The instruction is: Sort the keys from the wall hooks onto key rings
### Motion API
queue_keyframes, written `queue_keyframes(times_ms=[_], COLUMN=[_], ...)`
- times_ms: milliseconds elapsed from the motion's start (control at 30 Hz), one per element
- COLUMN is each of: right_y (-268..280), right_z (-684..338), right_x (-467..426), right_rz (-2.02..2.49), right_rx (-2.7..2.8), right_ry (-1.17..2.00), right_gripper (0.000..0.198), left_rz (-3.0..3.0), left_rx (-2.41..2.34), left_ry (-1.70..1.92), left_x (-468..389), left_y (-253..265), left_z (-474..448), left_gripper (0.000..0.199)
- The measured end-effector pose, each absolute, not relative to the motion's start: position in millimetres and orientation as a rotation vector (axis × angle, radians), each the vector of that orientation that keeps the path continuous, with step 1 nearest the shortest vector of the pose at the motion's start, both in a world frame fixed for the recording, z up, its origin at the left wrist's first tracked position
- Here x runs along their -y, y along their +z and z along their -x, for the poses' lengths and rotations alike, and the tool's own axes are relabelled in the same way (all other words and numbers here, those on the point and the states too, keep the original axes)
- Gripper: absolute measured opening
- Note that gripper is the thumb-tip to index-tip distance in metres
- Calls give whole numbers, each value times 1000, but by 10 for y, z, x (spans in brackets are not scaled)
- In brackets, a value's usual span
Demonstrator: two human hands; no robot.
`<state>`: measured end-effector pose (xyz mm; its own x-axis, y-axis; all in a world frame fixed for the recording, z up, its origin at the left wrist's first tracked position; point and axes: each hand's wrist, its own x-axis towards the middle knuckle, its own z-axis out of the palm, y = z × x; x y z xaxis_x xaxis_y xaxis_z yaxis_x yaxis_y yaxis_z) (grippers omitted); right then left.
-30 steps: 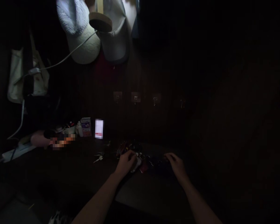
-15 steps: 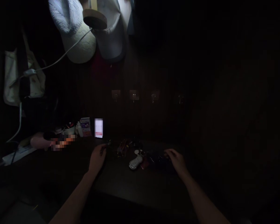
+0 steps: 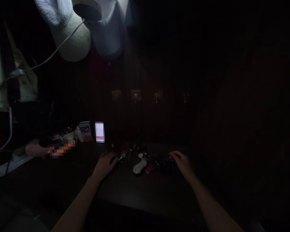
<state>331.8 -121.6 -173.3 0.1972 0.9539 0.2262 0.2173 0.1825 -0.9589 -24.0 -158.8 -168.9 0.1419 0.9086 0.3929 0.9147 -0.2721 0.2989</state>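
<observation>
In the head view, my left hand (image 3: 106, 164) lies low over the dark table, its fingers closed at a small shiny object (image 3: 122, 157) too dim to name. That object touches a small bundle of reddish strands (image 3: 126, 150). At the right, the fingers of my right hand (image 3: 182, 162) are pinched at the edge of a dark glossy item (image 3: 162, 162), perhaps a plastic bag. Between the hands lie a silvery rounded gadget (image 3: 140, 167), a white round tag (image 3: 140, 156) and a flat red piece (image 3: 149, 168).
A lit phone (image 3: 100, 132) stands upright at the back, beside small boxes (image 3: 85, 131) and a white bottle (image 3: 78, 133). A pink rounded object (image 3: 36, 148) lies left. Caps (image 3: 73, 42) and a cable (image 3: 50, 56) hang above; hooks (image 3: 136, 95) line the wall.
My left hand has moved right to the reddish bundle, and a shiny object now shows at its fingertips. My right hand has barely moved. The view has shifted slightly.
</observation>
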Motion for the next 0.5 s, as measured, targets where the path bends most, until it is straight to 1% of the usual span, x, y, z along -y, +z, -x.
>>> queue_keyframes(times_ms=[200, 267, 333, 500], right_y=[-1745, -1742, -1740, -1759], right_z=[-3309, -3309, -3310, -3318], right_x=[1196, 1198, 1200, 1181], right_rz=[1285, 1281, 1280, 1308], right_rx=[1281, 1286, 1291, 1295], right_ry=[792, 785, 773, 771], right_gripper=[29, 29, 29, 29], left_rz=[2513, 2510, 2432, 2128], left_rx=[1820, 1804, 1838, 2073], left_ry=[-921, -960, -975, -907], left_x=[1714, 1690, 1654, 1562], left_y=[-1642, -1657, -1676, -1660], left_z=[137, 143, 168, 230], left_gripper=[26, 27, 29, 26])
